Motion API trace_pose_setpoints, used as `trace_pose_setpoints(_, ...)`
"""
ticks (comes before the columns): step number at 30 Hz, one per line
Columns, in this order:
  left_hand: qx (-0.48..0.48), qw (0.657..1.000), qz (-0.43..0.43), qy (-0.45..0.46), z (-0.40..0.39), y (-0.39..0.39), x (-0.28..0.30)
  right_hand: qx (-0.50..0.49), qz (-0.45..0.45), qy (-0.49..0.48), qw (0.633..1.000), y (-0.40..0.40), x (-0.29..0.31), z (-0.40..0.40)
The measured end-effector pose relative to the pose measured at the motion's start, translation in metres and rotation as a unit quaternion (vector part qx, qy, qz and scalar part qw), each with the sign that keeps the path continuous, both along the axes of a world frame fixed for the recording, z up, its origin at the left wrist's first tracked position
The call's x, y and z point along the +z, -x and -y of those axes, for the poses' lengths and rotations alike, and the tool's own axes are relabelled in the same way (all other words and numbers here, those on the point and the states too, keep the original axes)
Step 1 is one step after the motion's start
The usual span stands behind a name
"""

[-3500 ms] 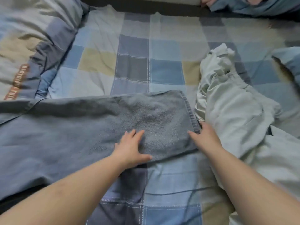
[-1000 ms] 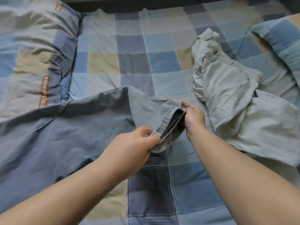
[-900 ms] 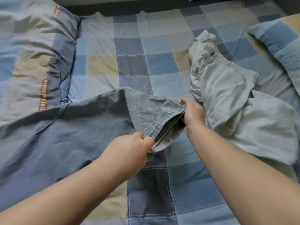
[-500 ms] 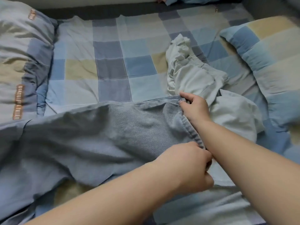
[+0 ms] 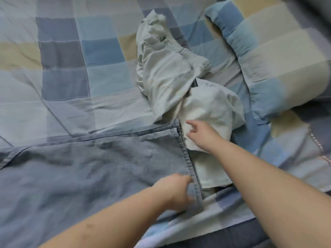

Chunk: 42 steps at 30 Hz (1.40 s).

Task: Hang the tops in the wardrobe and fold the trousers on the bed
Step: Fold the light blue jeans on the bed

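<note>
The left hand (image 5: 174, 191) pinches the near corner of the hem of the blue-grey denim trousers (image 5: 93, 165). The right hand (image 5: 202, 136), which gripped the far corner half a second ago, has let go and hovers with fingers loosely spread. The trouser leg, bunched before, now lies flat on the checked blue, grey and beige bed cover (image 5: 75, 56), coarse-woven, hem stitched. A crumpled pale grey-green garment (image 5: 166, 72) lies just beside it, near a checked pillow (image 5: 279, 56).

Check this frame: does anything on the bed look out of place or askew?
Mildly. A pale garment lies crumpled in a heap on the checked bedsheet, partly tucked under the hem of the blue-grey trousers, which lie spread flat. Nothing looks damaged or spilled.
</note>
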<state>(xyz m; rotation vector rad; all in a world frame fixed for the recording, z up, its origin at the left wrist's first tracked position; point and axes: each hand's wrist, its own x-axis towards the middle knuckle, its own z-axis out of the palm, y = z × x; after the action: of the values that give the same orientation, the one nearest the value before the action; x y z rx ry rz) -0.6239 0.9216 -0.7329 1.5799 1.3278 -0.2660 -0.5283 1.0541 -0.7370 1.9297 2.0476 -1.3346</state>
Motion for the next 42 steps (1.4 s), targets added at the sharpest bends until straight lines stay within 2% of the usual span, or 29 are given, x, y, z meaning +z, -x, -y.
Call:
trace_pose_setpoints(2, 0.065, 0.996, -0.031, -0.048, -0.005, 0.019, -0.023, -0.013, 0.045, -0.049, 0.998, -0.010, -0.015, 0.011)
trace_pose_setpoints(5, 0.157, 0.978, -0.070, -0.118, -0.025, 0.048, -0.041, -0.020, 0.054, -0.083, 0.995, -0.013, -0.030, 0.033)
trace_pose_setpoints(9, 0.256, 0.945, -0.054, -0.196, -0.062, 0.059, -0.052, -0.004, 0.046, -0.106, 0.993, -0.007, -0.041, 0.044)
trace_pose_setpoints(12, 0.239, 0.948, -0.073, -0.197, -0.084, 0.055, -0.060, -0.010, 0.049, -0.135, 0.990, 0.005, -0.045, 0.037)
trace_pose_setpoints(16, 0.230, 0.946, -0.116, -0.197, -0.093, 0.062, -0.065, -0.088, -0.060, -0.197, 0.975, 0.014, -0.041, 0.031)
trace_pose_setpoints(18, 0.224, 0.941, -0.112, -0.229, -0.094, 0.072, -0.062, -0.132, -0.102, -0.206, 0.964, 0.010, -0.037, 0.029)
trace_pose_setpoints(21, 0.254, 0.908, -0.073, -0.326, -0.103, 0.082, -0.057, -0.161, -0.122, -0.199, 0.959, 0.003, -0.034, 0.022)
trace_pose_setpoints(22, 0.260, 0.908, -0.060, -0.322, -0.109, 0.083, -0.057, -0.161, -0.118, -0.189, 0.961, 0.003, -0.033, 0.019)
trace_pose_setpoints(26, 0.259, 0.944, -0.041, -0.198, -0.116, 0.077, -0.067, -0.162, -0.080, -0.123, 0.976, -0.003, -0.037, 0.025)
trace_pose_setpoints(29, 0.299, 0.930, 0.008, -0.213, -0.097, 0.071, -0.073, -0.163, -0.055, -0.091, 0.981, -0.022, -0.049, 0.057)
trace_pose_setpoints(32, 0.326, 0.912, -0.007, -0.251, -0.061, 0.070, -0.079, -0.141, 0.005, -0.041, 0.989, -0.046, -0.064, 0.096)
trace_pose_setpoints(35, 0.275, 0.925, -0.050, -0.256, -0.007, 0.069, -0.089, -0.112, 0.072, 0.005, 0.991, -0.059, -0.078, 0.126)
trace_pose_setpoints(39, 0.119, 0.956, -0.101, -0.247, 0.056, 0.058, -0.098, -0.117, 0.098, -0.027, 0.988, -0.057, -0.082, 0.132)
trace_pose_setpoints(42, 0.094, 0.962, -0.093, -0.240, 0.078, 0.046, -0.100, -0.144, 0.094, -0.042, 0.984, -0.055, -0.081, 0.132)
